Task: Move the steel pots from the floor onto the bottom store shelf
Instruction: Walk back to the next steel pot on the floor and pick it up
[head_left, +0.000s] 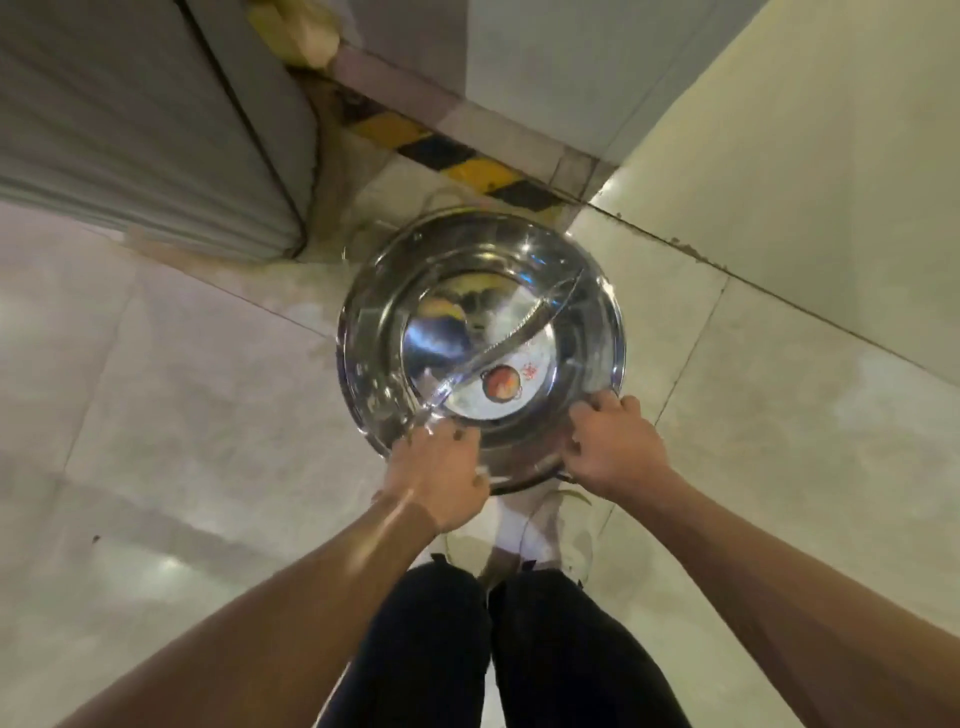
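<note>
Both hands (439, 475) on shiny divided pot (480, 343)

Both hands cover the near rim of the steel pot (480, 332), the fingertips hidden under it, while the shoes (540, 530) below are blurred.

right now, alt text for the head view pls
Seen from above, a person's left hand and right hand grip the near rim of a wide, divided steel pot over a pale tiled floor, near black-and-yellow hazard tape.
</note>
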